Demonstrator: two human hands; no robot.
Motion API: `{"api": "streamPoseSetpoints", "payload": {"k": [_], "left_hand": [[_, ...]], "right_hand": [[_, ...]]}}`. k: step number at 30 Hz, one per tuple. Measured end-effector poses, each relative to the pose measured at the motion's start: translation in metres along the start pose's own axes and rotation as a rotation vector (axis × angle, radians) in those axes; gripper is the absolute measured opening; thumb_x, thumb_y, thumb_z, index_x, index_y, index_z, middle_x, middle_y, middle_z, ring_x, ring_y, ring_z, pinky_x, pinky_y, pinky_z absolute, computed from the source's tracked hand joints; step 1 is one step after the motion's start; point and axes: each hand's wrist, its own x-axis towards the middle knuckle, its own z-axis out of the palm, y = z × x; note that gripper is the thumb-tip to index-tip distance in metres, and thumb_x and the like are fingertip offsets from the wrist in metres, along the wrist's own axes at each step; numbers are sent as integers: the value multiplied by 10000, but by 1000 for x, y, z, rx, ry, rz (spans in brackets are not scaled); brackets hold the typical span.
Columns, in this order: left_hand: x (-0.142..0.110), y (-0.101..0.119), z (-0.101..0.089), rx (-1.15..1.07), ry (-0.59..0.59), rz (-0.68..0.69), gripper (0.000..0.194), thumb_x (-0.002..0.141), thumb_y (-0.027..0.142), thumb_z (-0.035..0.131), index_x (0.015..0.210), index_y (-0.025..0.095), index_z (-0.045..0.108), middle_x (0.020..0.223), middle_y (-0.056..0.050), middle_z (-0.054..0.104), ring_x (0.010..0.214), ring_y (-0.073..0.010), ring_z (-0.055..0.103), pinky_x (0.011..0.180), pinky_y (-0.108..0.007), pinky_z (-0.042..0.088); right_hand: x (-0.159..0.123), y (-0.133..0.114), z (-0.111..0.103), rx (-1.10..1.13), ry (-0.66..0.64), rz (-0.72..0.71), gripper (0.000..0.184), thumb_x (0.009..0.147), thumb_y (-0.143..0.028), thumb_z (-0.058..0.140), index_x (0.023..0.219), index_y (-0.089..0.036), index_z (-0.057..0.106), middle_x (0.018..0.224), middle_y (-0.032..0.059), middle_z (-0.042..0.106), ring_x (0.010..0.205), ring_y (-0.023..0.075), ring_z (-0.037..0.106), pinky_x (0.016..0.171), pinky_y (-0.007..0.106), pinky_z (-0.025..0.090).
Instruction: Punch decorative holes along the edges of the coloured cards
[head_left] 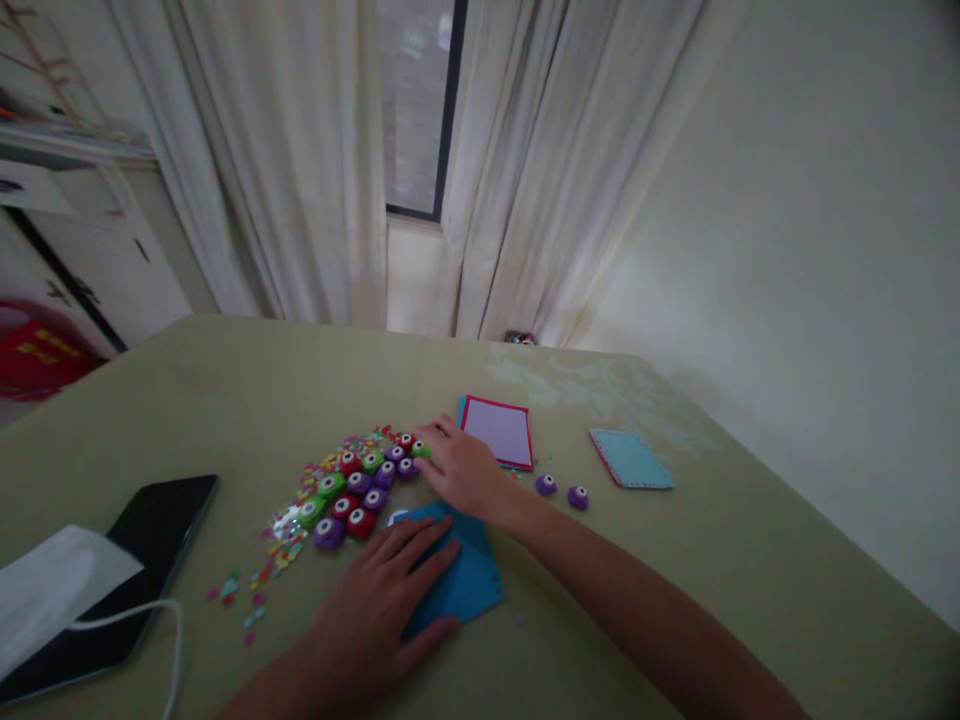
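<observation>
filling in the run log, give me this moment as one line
left hand: resting on blue card | right hand: at green eyed piece, grip unclear | nearby: other eyed pieces, confetti, lilac-faced card

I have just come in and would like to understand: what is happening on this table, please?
A person's left hand lies on a blue sheet. Their right hand is at the edge of the clustered eyed toys; whether it grips one is unclear. Coloured bits lie left of them, and two purple toys sit apart on the right.
</observation>
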Motion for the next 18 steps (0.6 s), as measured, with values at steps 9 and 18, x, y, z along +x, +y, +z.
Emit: {"api": "streamPoseSetpoints", "payload": {"k": [9,18], "left_hand": [[-2,0,1,36,5,-3,622,1055,556,616,1622,336,490,1664,-12,526,1430,-314,573,1166,-500,508],[-4,2,2,80,62,-13,647,1051,551,626,1630,301,478,1622,-21,576,1381,-299,615,1133,-468,525]], "right_hand": [[-21,29,4,1,-14,72,415,989,-99,583,1370,-190,722,1233,113,740,1119,241,711,1012,326,534],[-122,47,0,156,174,258,269,945,-130,662,1201,-173,735,1123,108,758,980,243,727,901,364,567]]}}
